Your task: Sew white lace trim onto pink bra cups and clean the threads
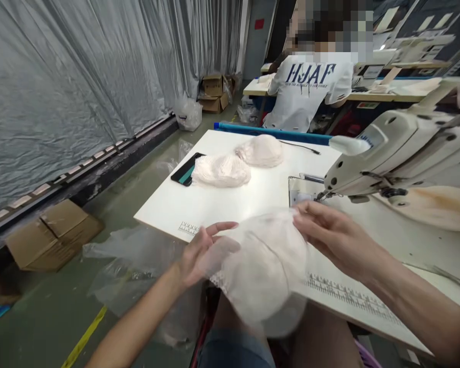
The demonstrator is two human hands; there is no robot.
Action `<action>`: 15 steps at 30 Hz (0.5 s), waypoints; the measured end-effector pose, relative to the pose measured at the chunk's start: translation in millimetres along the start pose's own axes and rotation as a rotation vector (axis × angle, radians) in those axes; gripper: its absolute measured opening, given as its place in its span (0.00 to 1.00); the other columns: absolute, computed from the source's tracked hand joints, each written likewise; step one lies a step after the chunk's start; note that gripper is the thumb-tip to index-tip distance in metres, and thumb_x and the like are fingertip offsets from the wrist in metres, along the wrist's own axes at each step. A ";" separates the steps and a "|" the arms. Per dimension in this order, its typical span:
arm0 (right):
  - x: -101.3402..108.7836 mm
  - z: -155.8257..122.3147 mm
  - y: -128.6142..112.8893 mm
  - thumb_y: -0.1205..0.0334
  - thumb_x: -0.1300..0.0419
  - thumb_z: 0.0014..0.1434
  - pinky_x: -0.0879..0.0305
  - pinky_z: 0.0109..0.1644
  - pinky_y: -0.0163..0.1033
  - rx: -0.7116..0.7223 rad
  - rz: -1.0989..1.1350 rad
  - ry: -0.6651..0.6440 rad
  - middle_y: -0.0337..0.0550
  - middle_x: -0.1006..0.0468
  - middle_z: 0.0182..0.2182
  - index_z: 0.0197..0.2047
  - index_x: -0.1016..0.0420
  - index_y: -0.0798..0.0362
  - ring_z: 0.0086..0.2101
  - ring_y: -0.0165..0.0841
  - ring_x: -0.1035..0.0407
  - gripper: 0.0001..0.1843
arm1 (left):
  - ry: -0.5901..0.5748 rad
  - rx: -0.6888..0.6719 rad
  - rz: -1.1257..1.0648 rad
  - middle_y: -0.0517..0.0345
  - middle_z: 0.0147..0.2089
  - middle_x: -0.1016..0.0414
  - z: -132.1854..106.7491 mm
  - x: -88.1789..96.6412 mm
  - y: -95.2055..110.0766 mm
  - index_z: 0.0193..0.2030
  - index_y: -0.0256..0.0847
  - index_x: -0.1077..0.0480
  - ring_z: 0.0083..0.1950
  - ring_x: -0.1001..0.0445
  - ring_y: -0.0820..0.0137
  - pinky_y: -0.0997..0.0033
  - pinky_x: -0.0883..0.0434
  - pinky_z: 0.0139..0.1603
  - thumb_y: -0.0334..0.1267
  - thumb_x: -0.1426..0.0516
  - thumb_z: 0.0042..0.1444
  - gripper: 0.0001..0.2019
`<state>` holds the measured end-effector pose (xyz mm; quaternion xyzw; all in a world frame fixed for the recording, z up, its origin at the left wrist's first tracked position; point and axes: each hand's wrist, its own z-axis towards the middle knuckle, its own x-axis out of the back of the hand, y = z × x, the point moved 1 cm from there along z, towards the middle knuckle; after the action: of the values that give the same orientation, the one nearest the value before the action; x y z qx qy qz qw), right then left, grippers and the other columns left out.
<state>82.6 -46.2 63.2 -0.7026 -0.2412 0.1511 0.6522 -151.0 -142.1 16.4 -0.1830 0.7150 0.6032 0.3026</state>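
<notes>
A white bra cup (258,271) with sheer mesh fabric and a lace edge hangs between my hands, over the table's front edge and above my lap. My left hand (203,253) grips the mesh at its left side, with some fingers showing through the sheer layer. At the upper right edge, my right hand (325,230) pinches the fabric between thumb and fingers, just in front of the sewing machine's needle area. Two pale lace-covered cups, a nearer cup (220,171) and a farther cup (262,151), lie on the white table (168,204).
The sewing machine (391,148) stands at the right. A black and teal flat object (184,174) lies partly under the nearer cup. Plastic bags (138,266) and a cardboard box (53,232) are on the floor at left. A person in a white shirt (310,87) sits ahead.
</notes>
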 end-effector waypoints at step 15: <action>69.9 278.0 -20.8 0.57 0.44 0.63 0.32 0.46 0.48 0.069 -0.245 0.932 0.46 0.29 0.48 0.51 0.32 0.55 0.44 0.36 0.31 0.15 | 0.274 -0.541 1.155 0.47 0.48 0.28 310.0 2.1 132.4 0.51 0.34 0.33 0.47 0.27 0.64 0.59 0.29 0.49 0.36 0.42 0.57 0.15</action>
<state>-8.3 226.5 62.2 -0.6398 0.0012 -0.2498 0.7268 -169.9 187.0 86.9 0.0857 0.5533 0.7987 -0.2207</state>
